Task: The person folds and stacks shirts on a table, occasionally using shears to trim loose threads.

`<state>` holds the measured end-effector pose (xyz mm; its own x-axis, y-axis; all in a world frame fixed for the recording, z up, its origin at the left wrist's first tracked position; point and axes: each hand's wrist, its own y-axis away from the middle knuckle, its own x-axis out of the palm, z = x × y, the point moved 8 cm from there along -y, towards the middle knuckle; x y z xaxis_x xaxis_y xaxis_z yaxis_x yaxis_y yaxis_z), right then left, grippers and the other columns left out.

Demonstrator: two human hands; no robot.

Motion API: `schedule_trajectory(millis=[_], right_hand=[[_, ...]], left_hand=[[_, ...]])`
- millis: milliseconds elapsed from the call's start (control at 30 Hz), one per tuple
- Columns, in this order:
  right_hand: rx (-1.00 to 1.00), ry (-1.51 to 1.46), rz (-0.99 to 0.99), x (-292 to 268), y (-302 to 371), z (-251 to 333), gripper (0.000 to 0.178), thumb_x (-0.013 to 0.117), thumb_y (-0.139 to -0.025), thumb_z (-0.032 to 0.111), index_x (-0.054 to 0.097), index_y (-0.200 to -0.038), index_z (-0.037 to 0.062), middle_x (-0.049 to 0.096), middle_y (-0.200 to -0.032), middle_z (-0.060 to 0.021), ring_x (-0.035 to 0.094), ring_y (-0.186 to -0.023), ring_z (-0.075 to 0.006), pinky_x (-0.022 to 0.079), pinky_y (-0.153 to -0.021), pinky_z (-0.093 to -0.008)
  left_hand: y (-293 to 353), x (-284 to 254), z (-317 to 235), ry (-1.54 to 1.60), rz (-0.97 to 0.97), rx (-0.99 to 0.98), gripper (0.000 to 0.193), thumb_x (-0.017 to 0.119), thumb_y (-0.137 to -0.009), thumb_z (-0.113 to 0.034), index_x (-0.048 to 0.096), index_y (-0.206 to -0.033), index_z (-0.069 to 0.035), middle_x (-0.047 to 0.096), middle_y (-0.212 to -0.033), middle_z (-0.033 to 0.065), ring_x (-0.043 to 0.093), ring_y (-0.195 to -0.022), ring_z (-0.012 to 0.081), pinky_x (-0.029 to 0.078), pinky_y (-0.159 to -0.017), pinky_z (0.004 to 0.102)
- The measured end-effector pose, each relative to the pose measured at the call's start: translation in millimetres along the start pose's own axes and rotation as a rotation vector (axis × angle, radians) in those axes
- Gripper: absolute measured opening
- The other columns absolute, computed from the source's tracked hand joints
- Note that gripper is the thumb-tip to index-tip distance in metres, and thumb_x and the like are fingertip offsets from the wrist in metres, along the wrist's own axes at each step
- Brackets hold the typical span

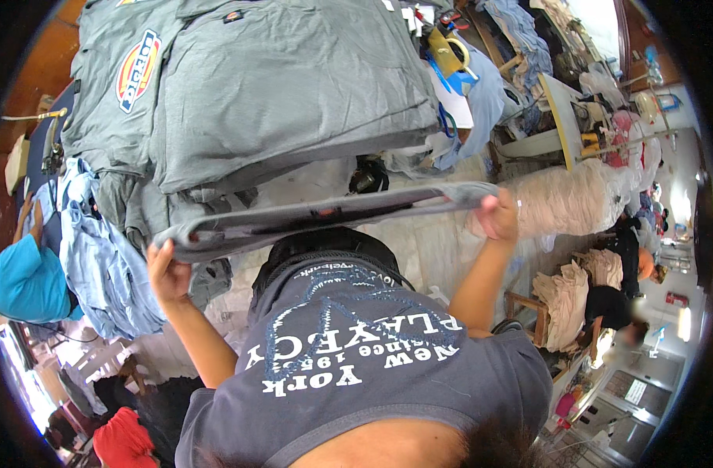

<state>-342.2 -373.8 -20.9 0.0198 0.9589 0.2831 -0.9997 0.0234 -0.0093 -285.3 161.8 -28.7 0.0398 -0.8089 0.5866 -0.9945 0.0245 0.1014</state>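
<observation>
a grey garment (348,210), probably light, soft and limp, spans the left hand (169,274) and right hand (497,217), which grip its opposite ends, likely the best holds against sagging.

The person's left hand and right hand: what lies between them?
In the head view, grey cloth runs from the left hand to the right hand, gripped at both ends.

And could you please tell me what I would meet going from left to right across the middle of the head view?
Another person's turquoise top, light-blue garments, the left hand, the held grey garment, the right hand, a stack of peach cloth.
</observation>
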Motion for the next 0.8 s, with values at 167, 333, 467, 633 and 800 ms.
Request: schedule_trajectory(millis=[167,333,467,633,800], right_hand=[[-0.207,-0.410,0.243,43.4,-61.7,89.9,0.061,0.061,-0.074,0.041,0.048,-0.106,-0.0102,0.055,-0.101,-0.0244,0.053,-0.099,-0.0352,0.041,-0.081,-0.0530],[-0.042,-0.139,0.182,93.1,-230.5,64.0,0.051,0.049,-0.085,0.037,0.044,-0.115,-0.0037,0.053,-0.111,-0.0166,0.050,-0.104,-0.0286,0.036,-0.093,-0.0405],[0.194,-0.296,0.049,95.7,-308.4,-22.2,0.039,0.055,-0.083,0.027,0.049,-0.112,0.0010,0.055,-0.110,-0.0110,0.052,-0.103,-0.0202,0.039,-0.091,-0.0367],[0.424,-0.384,0.247,92.2,-302.6,-44.8,0.047,0.050,-0.085,0.036,0.046,-0.114,0.0002,0.057,-0.106,-0.0123,0.056,-0.096,-0.0213,0.046,-0.084,-0.0355],[0.341,-0.311,0.185,61.2,-328.5,-39.3,0.046,0.048,-0.086,0.035,0.043,-0.116,-0.0001,0.057,-0.105,-0.0157,0.058,-0.095,-0.0226,0.049,-0.080,-0.0373]], left_hand=[[-19.5,5.9,-115.7,-0.437,0.251,0.488,0.044,0.063,-0.070,-0.018,0.049,-0.101,0.011,0.058,-0.089,0.0232,0.058,-0.085,0.0352,0.044,-0.081,0.0459],[-169.0,84.1,-90.5,-0.632,0.149,0.263,0.024,0.064,-0.074,-0.011,0.060,-0.094,0.001,0.059,-0.084,0.0018,0.052,-0.077,0.0099,0.039,-0.071,0.0230],[-261.8,28.1,-29.2,-0.555,0.122,0.021,0.025,0.064,-0.076,-0.016,0.058,-0.097,-0.002,0.060,-0.088,0.0015,0.055,-0.079,0.0098,0.040,-0.071,0.0224],[-262.0,25.6,7.9,-0.127,0.273,-0.405,0.031,0.059,-0.081,-0.025,0.055,-0.101,-0.001,0.060,-0.095,0.0072,0.058,-0.084,0.0148,0.045,-0.077,0.0280],[-273.7,78.9,7.9,0.198,0.451,-0.496,0.059,0.041,-0.088,-0.040,0.036,-0.120,0.010,0.048,-0.117,0.0189,0.047,-0.110,0.0254,0.037,-0.095,0.0372]])
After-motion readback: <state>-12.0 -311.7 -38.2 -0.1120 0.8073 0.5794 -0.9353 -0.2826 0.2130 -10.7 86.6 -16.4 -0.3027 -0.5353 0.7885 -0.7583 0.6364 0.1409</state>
